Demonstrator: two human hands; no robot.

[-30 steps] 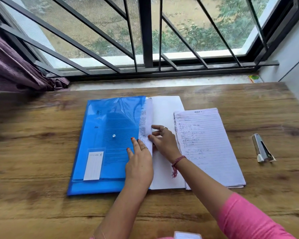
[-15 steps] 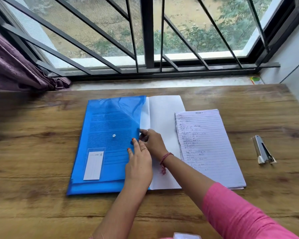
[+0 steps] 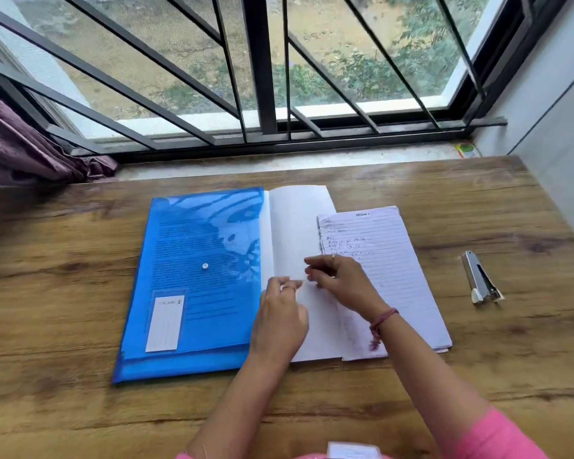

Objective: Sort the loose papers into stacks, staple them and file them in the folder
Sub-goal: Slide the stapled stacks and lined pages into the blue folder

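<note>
Sliding white sheets (image 3: 299,226) into blue folder (image 3: 193,279), mid-table (image 3: 63,409), sheets half out at folder's 3 o'clock edge. Left hand (image 3: 280,321) resting at folder mouth, fingers blurred, grip cannot tell. Right hand (image 3: 340,281) curled, seemingly pinching sheet edge. Best: pin flap flat, push toward 9 o'clock, square. Handwritten stack (image 3: 395,276) at 3 o'clock, unfiled; stapler (image 3: 481,278) further right.

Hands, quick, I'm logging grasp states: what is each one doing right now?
Left hand: fingers curled at the folder's open edge; whether it pinches anything cannot be told.
Right hand: fingers loosely curled over the white sheet; grip cannot be told.
</note>
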